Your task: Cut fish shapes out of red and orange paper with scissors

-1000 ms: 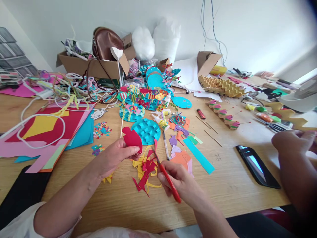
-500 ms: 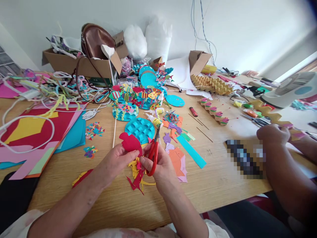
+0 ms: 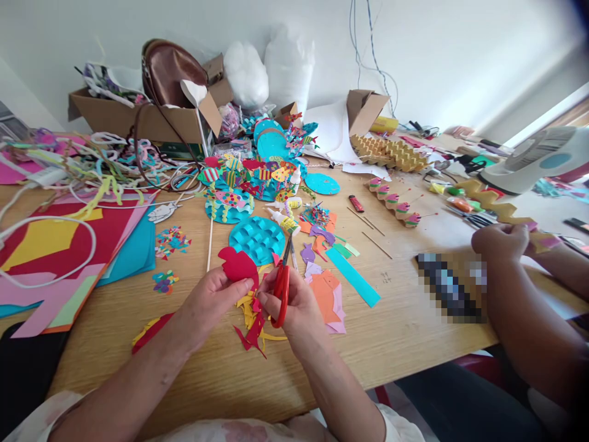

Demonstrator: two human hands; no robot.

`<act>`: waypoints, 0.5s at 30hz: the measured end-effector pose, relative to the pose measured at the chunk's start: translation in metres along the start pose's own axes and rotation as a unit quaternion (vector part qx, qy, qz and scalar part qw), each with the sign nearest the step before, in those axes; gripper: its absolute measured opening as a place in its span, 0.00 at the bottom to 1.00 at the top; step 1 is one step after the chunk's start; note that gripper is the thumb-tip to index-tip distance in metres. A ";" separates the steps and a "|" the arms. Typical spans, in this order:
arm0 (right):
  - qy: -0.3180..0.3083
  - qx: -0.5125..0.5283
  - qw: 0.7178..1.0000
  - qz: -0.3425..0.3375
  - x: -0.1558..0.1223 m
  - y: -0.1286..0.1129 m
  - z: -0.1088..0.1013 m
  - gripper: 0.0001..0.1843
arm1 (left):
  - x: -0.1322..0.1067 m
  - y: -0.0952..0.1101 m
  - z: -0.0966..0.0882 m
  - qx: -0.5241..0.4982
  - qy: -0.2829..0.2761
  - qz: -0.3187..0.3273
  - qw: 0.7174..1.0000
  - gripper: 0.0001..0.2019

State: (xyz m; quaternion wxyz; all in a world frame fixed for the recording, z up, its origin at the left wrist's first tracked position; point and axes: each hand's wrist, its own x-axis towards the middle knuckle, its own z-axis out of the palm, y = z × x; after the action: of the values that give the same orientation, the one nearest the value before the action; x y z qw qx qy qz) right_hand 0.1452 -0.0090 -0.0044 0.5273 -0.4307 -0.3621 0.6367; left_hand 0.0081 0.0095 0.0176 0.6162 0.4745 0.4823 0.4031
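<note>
Cardboard box [image 3: 110, 123], back left: topped by a brown bag [image 3: 175, 73] and packed with white fuzzy stems [image 3: 108, 89]. Second cardboard box [image 3: 367, 112], back right: flaps parted, contents not visible. Clear bag [image 3: 289, 70], against the wall: filled with white stuffing. Red paper cutout [image 3: 240, 267]: held up above the tabletop [image 3: 368, 344], just before the blue woven disc [image 3: 257, 238], pinched between thumb and fingers of the left hand [image 3: 219, 291]. Red-handled scissors [image 3: 282, 296]: gripped in the curled right hand [image 3: 294, 301], blades pointed away from the body; whether the cutout is touched by the right fingertips cannot be told. Paper scraps [image 3: 251, 316]: heaped beneath both hands. Near table edge: crossed by both forearms, slanting away to the right; bare wood is shown between right wrist and co-worker's hand [image 3: 500, 242].
</note>
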 end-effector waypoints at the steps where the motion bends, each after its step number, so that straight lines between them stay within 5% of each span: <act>1: 0.001 -0.004 1.000 0.002 -0.001 -0.001 0.000 0.17 | 0.000 0.000 -0.001 -0.002 0.009 0.001 1.000 0.03; 9: 0.007 -0.090 0.996 0.021 -0.005 -0.009 -0.006 0.14 | 0.002 0.004 -0.001 -0.076 0.085 0.006 0.993 0.03; 15: -0.010 -0.033 0.999 -0.014 0.002 -0.030 0.006 0.17 | 0.005 0.005 0.005 -0.098 0.050 0.013 0.994 0.03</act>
State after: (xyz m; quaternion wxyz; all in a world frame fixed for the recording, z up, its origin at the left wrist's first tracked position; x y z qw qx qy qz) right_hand 0.1508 -0.0017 0.0250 0.5177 -0.4361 -0.3940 0.6217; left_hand 0.0138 0.0144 0.0223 0.6297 0.3971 0.4643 0.4799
